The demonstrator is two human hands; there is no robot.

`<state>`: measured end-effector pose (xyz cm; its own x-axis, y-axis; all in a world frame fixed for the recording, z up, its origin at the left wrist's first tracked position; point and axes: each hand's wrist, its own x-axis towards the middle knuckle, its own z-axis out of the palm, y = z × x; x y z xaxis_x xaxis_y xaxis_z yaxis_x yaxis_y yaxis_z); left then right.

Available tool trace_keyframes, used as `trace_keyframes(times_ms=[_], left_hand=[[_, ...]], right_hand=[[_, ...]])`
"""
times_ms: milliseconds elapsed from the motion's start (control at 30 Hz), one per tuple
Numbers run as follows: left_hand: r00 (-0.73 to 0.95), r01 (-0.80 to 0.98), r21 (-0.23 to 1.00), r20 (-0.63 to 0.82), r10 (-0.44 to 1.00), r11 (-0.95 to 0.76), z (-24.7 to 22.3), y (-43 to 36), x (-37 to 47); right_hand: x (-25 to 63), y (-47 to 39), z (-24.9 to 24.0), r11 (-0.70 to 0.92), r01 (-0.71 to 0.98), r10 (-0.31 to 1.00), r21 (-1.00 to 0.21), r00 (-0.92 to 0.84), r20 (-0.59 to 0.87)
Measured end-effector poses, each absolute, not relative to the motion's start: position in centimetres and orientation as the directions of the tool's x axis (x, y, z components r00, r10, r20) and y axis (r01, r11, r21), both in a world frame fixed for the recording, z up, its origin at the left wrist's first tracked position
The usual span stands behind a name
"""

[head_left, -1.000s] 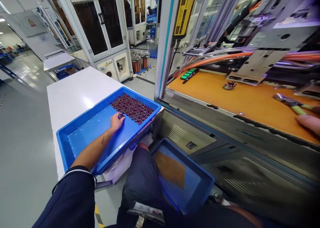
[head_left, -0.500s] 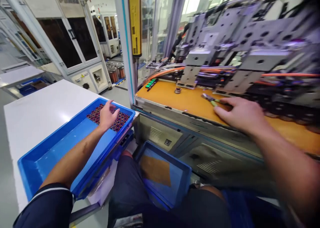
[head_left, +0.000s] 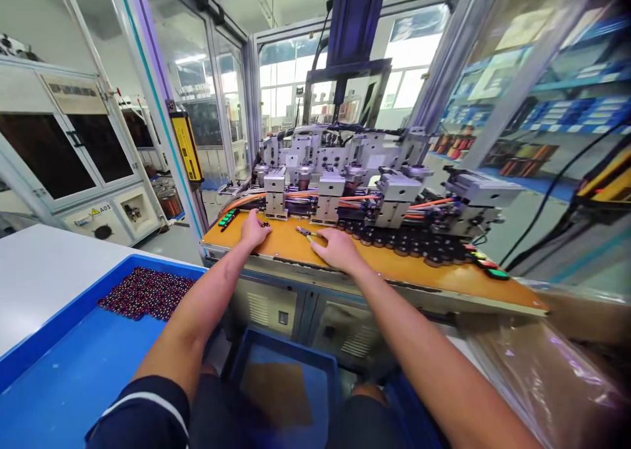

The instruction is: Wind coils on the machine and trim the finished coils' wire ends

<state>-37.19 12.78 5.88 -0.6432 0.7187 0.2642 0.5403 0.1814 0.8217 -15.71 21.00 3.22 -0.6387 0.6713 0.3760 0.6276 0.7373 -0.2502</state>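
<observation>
My left hand (head_left: 253, 231) is over the left part of the orange worktop (head_left: 290, 244). Its thumb and fingers close around a small round part (head_left: 265, 225), partly hidden by the hand. My right hand (head_left: 338, 248) rests on the worktop just to the right, wrapped round the green handles of a pair of pliers (head_left: 304, 231), whose metal jaws point left. Left of my left hand is a strip of green buttons (head_left: 227, 220). Several dark round parts (head_left: 399, 240) stand in rows to the right of my right hand.
A machine with metal blocks (head_left: 331, 185) and orange hoses stands behind the worktop. At left, a blue tray (head_left: 59, 360) holds many small dark parts (head_left: 142, 292) on a white table (head_left: 34, 252). Another blue bin (head_left: 325, 377) sits below, between the legs. Clear plastic wrapping (head_left: 547, 363) lies at right.
My left hand has gone from over the small parts in the blue tray to the round part on the worktop. My right hand stays on the pliers. The view has turned right.
</observation>
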Motion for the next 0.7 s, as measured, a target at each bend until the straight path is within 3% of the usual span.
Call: trace_keyframes(times_ms=[200, 333, 433, 467, 500, 567, 700], left_hand=[[-0.604, 0.333, 0.942, 0.249, 0.757, -0.044, 5.2, 4.8, -34.1], [-0.581, 0.142, 0.976, 0.216, 0.785, -0.165, 2.8, -3.1, -30.3], [-0.507, 0.089, 0.941, 0.324, 0.799, -0.325, 1.2, -8.0, -27.7], [-0.476, 0.132, 0.918, 0.389, 0.788, -0.374, 0.9, -9.2, -27.1], [-0.443, 0.196, 0.891, 0.453, 0.774, -0.409, 0.6, -10.2, -26.6], [-0.368, 0.306, 0.831, 0.554, 0.747, -0.465, 0.1, -11.6, -26.0], [-0.294, 0.360, 0.785, 0.609, 0.737, -0.504, -0.6, -12.6, -25.5]], right_hand=[[-15.8, 21.6, 3.1, 0.791, 0.516, 0.605, -0.327, -0.585, 0.541], [-14.4, 17.0, 3.7, 0.861, 0.371, 0.500, -0.347, -0.498, 0.709], [-11.9, 10.2, 4.5, 0.932, 0.195, 0.362, -0.305, -0.529, 0.768], [-11.0, 7.8, 4.7, 0.971, 0.080, 0.230, -0.226, -0.570, 0.789], [-10.2, 5.7, 4.9, 0.990, -0.021, 0.095, -0.137, -0.619, 0.780], [-9.1, 2.4, 5.0, 0.989, -0.110, -0.002, -0.103, -0.691, 0.722], [-8.3, 0.0, 3.9, 0.933, -0.159, 0.040, -0.324, -0.846, 0.531]])
